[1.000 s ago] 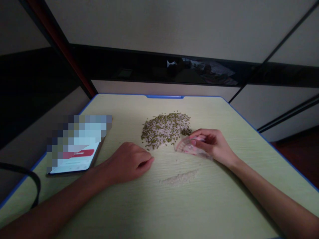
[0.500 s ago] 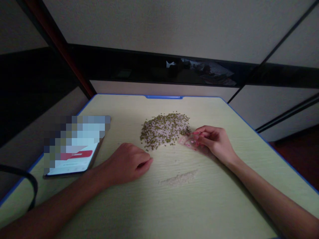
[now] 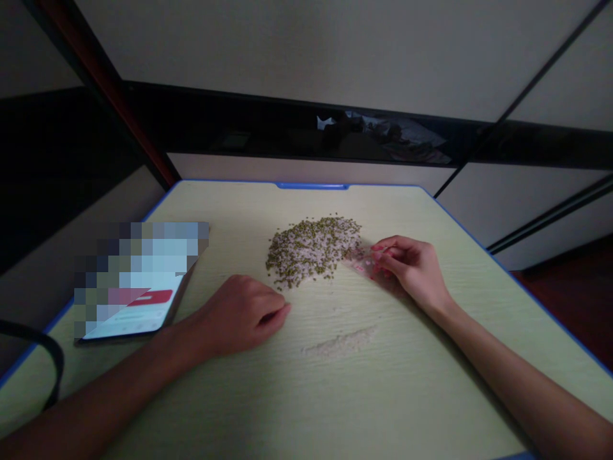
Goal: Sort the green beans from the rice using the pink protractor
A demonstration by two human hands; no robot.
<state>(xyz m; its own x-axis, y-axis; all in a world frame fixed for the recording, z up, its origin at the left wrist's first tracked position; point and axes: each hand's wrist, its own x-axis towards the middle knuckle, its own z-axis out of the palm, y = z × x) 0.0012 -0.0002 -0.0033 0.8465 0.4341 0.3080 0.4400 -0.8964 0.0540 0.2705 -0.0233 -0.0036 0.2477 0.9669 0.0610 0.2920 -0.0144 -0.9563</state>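
A pile of green beans mixed with white grains (image 3: pixel 312 250) lies in the middle of the pale table (image 3: pixel 431 383). My right hand (image 3: pixel 407 268) pinches a small clear plastic piece (image 3: pixel 360 263), its edge touching the pile's right side. My left hand (image 3: pixel 244 313) rests on the table as a loose fist, just below the pile's left end, nothing visible in it. A thin streak of white grains (image 3: pixel 340 343) lies apart, nearer to me.
A lit phone (image 3: pixel 136 287) lies at the table's left side. A black cable (image 3: pixel 33 358) loops off the left edge. The table has a blue rim (image 3: pixel 311 186); a wall with dark bands stands behind it.
My right hand has carried the clear plastic piece up and away from me, from below the pile to its right edge. The left hand stays put.
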